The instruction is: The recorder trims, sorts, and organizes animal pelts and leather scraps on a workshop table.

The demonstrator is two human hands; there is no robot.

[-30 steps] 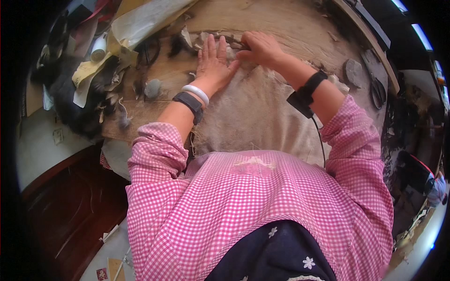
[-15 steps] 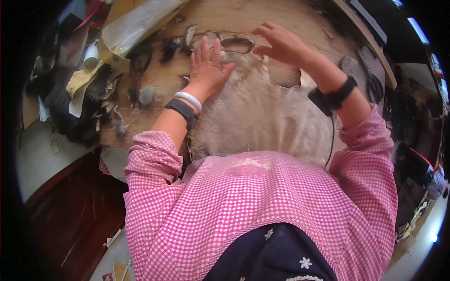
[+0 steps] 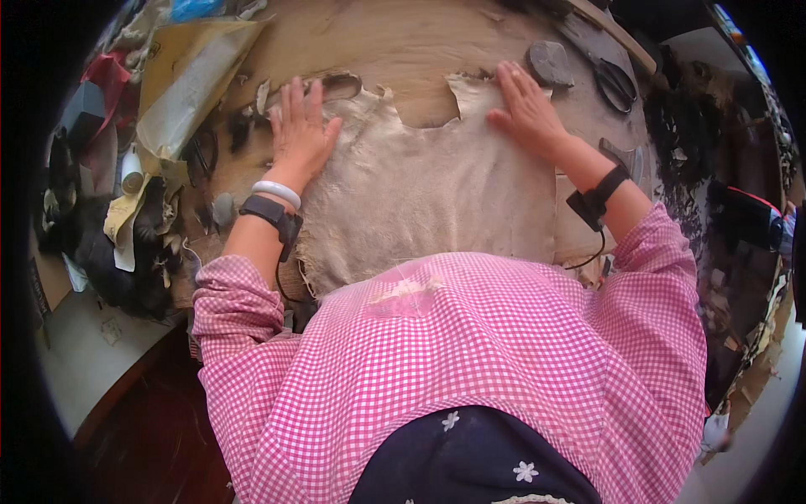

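A pale beige animal hide (image 3: 420, 193) lies spread on a wooden board (image 3: 403, 42), its far edge ragged. It has a wide notch in the middle of that edge and an oval hole near the far left corner. My left hand (image 3: 302, 139) rests flat on the far left part, fingers stretched out. My right hand (image 3: 529, 118) lies flat on the far right corner with its fingers extended. Neither hand grips anything. The hide's near edge is partly hidden under my checked pink garment (image 3: 470, 336).
Beyond my right hand sit a grey stone (image 3: 550, 64) and dark-handled scissors (image 3: 617, 86). A wooden strip (image 3: 617, 35) runs along the far right. On the left are a yellowish sheet (image 3: 189, 84), a white tube (image 3: 131, 172), dark fur (image 3: 126, 252) and a small grey stone (image 3: 223, 208).
My right hand has come down from above the hide onto its far right corner. My left hand remains flat near the far left. The hide's far right part now lies flatter; the view has shifted.
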